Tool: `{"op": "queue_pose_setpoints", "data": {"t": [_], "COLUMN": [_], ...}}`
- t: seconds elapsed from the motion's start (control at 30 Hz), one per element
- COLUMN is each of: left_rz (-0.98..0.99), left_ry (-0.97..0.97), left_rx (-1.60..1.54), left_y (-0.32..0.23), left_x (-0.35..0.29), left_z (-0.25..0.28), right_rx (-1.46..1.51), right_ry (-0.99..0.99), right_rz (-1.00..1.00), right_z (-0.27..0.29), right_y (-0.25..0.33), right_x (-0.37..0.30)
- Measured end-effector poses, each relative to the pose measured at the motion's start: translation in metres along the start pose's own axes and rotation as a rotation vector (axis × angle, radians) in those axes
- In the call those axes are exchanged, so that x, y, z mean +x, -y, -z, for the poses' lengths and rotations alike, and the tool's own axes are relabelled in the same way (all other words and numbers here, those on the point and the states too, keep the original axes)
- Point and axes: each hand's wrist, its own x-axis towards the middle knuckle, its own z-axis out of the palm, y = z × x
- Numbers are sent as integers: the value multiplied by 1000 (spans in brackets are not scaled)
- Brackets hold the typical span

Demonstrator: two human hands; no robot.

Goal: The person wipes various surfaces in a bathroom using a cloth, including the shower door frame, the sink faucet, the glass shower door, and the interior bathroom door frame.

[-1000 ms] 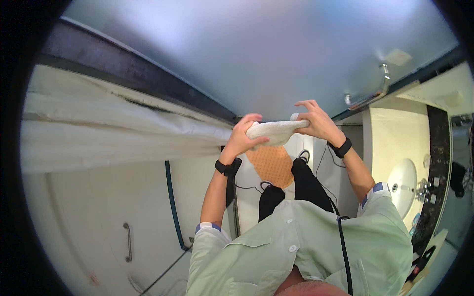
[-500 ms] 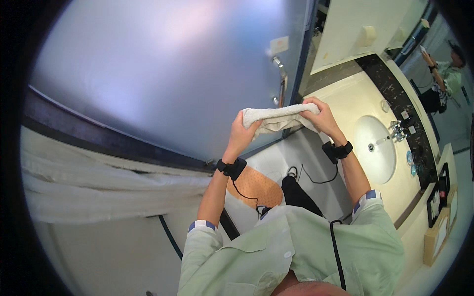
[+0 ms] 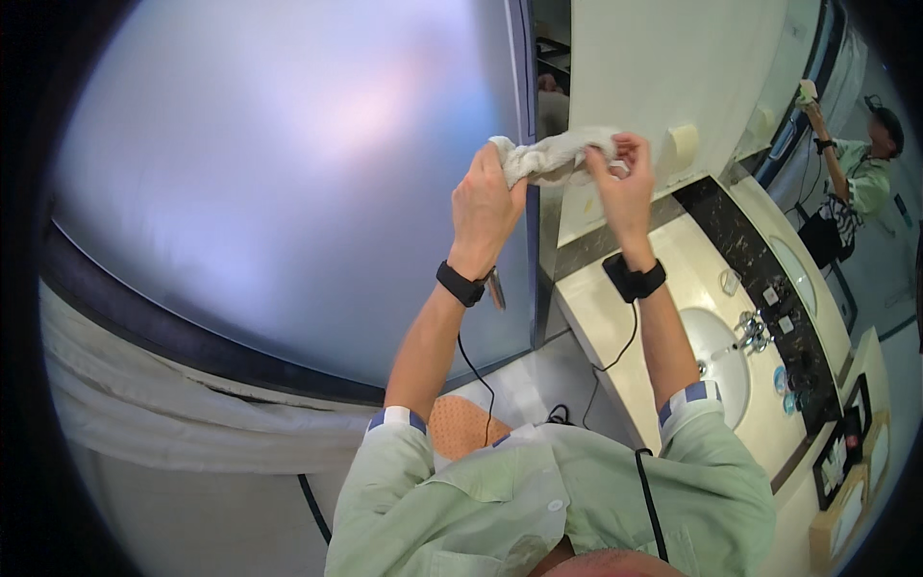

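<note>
Raised in front of me is a small white towel (image 3: 550,160), bunched and slightly twisted between my hands. My left hand (image 3: 486,210) is closed round its left end. At the other end, the curled thumb and fingers of my right hand (image 3: 625,192) pinch the cloth, which is a little blurred there. Both wrists wear black bands with thin cables. Behind the towel are the edge of a frosted glass door (image 3: 317,192) and a pale wall.
On the right, a cream counter (image 3: 615,317) holds a white basin (image 3: 726,346) with a chrome tap (image 3: 755,332). A mirror (image 3: 894,221) shows my reflection. Wooden-edged trays (image 3: 836,519) stand at lower right. A white curtain (image 3: 173,385) hangs at left, and an orange mat (image 3: 457,428) lies below.
Both hands have risen with the towel. It was folded and stretched flat between them; now it is bunched, and my right hand has turned and shifted its grip.
</note>
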Motion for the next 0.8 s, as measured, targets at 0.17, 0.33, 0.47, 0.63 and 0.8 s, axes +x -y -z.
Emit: {"op": "queue_pose_setpoints", "data": {"t": [0.17,0.33,0.47,0.63,0.8], "left_rz": [219,-136,-210,-244,-285], "left_ry": [-87,-240,-193,-118,-102], "left_rx": [-143,-136,6,-150,-304], "left_y": [0,3,18,27,14], "left_x": [1,-15,-9,12,54], "left_z": [-40,-73,-65,-66,-55], "right_rx": [-225,-154,-279,-445,-503], "right_ry": [142,203,215,147,93], "right_rz": [231,305,420,600,669], "right_z": [-34,-48,-57,-65,-71], "right_y": [-29,-78,-81,-66,-38], "right_x": [-10,-25,-18,6,44]}}
